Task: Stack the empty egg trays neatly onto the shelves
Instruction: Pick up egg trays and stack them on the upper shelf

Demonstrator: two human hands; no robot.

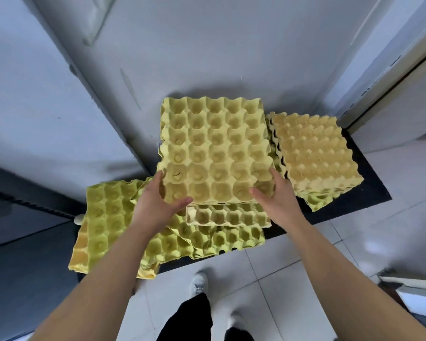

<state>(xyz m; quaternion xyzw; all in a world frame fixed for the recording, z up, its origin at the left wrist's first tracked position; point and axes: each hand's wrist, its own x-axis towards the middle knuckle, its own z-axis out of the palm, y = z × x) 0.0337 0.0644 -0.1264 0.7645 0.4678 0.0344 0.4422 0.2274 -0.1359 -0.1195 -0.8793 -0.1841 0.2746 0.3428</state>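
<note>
A grey shoe (199,283) and black trouser legs stand on the white tiled floor (293,279), right at the edge of a low black surface (369,183); whether that is a shelf board or a mat I cannot tell. Nearest on it, loose yellow-green trays (103,217) lie askew and overlapping, some hanging over the edge, so they probably still need sorting. Above them the left hand (155,205) and right hand (276,195) each grip a near corner of the big yellow egg tray (214,148), thumbs on the top face and fingers curled round the sides. Holding both corners keeps the flimsy pulp level, cups up, and lets it be squared over what lies below. It seems to have others nested under it. A narrower tray (228,215) pokes out beneath its near edge. To the right and farther back, well lined up, sits a neat stack of trays (315,153) turned bumps up. Behind everything rise plain grey wall panels (207,45) meeting in a corner.
</note>
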